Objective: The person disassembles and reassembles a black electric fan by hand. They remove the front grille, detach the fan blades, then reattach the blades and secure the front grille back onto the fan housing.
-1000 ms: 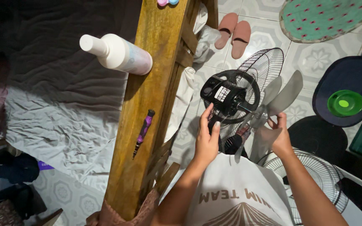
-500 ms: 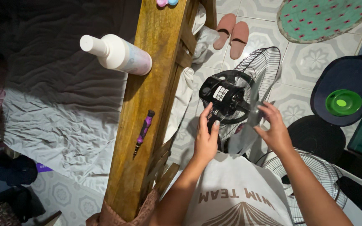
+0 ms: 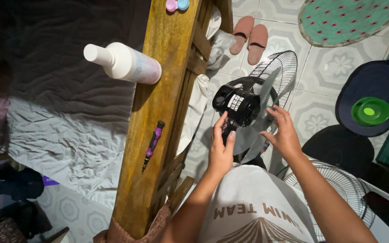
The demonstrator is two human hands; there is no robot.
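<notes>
My left hand (image 3: 221, 150) grips the underside of a black fan motor housing (image 3: 241, 103), thumb up against it. My right hand (image 3: 282, 130) holds a translucent grey fan blade (image 3: 254, 137) pressed against the front of the motor. The wire rear grille (image 3: 279, 67) stands behind the motor. The fan's lower stand is hidden by my arms and shirt.
A purple screwdriver (image 3: 152, 145) and a white bottle (image 3: 124, 63) lie on the wooden rail (image 3: 158, 112) to the left. A loose wire front grille (image 3: 345, 189) lies at lower right. Pink slippers (image 3: 251, 38), a green mat (image 3: 347, 18) and a dark stool with a green lid (image 3: 369, 110) sit on the tiled floor.
My right hand has carried the grey blade leftwards from beside the grille onto the front of the motor. My left hand has stayed on the motor housing.
</notes>
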